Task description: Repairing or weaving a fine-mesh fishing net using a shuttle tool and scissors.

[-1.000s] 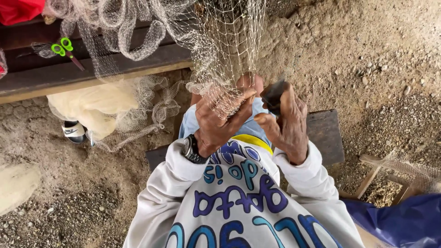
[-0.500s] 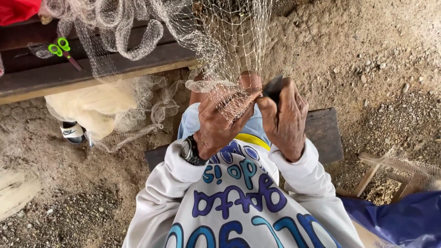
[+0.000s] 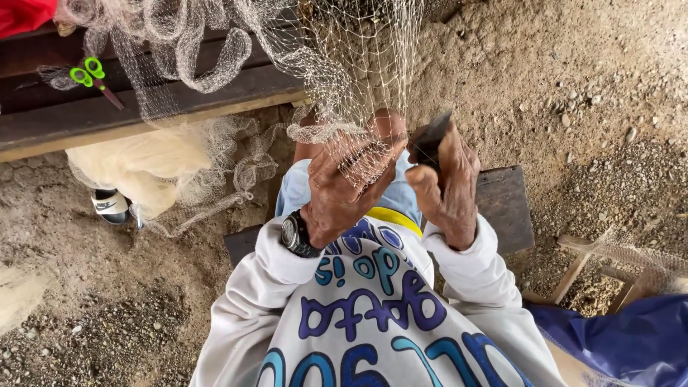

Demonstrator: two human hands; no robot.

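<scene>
Hands [image 3: 401, 179] closer, clamping net [image 3: 358, 107]

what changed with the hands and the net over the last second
The right hand closed in toward the left hand and lifted its dark flat tool up to the fishing net. The left hand kept its pinch on the mesh, barely shifting. The green-handled scissors on the wooden bench stayed put.

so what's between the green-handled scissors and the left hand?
Head view: draped fishing net hangs across the dark wooden bench between the scissors and the left hand, which grips the mesh.
</scene>
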